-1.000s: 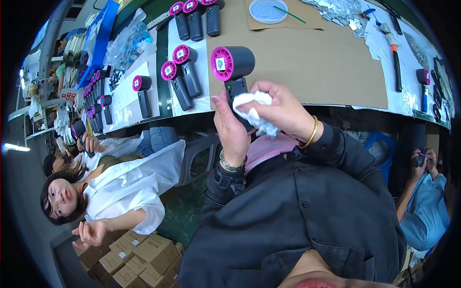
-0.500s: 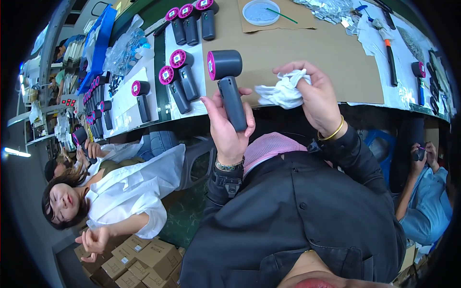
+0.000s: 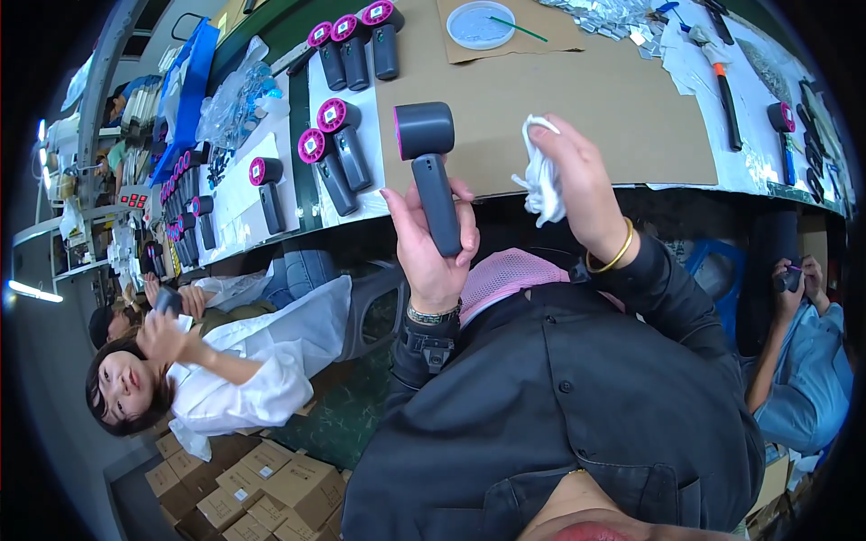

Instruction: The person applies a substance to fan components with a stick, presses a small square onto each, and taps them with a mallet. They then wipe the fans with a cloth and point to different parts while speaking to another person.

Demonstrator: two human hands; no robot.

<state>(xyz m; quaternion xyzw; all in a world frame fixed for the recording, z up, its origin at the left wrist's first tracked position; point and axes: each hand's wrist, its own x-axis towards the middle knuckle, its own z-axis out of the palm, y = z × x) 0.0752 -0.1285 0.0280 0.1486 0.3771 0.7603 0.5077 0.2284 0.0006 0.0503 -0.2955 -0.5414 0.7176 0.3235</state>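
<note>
My left hand (image 3: 435, 239) is closed round the grey handle of a handheld fan (image 3: 437, 203), shaped like a small hair dryer. The fan stands upright over the table's near edge, its round head at the top and a pink ring showing on its left side. To the right of it, my right hand (image 3: 577, 176) pinches a crumpled white cloth (image 3: 541, 180) between thumb and fingers. The cloth hangs down, apart from the fan.
More grey-and-pink fans (image 3: 338, 149) lie left on the table. Brown cardboard (image 3: 577, 108) covers its middle, with a shallow clear dish (image 3: 481, 25) behind. An orange-and-black tool (image 3: 726, 104) lies right. Co-workers sit on both sides, the left one in a white shirt (image 3: 244, 388).
The white cloth has swung from stretching left to hanging down as my right hand turned. The fan has turned a little, showing less pink ring. The co-worker on the left has raised a hand.
</note>
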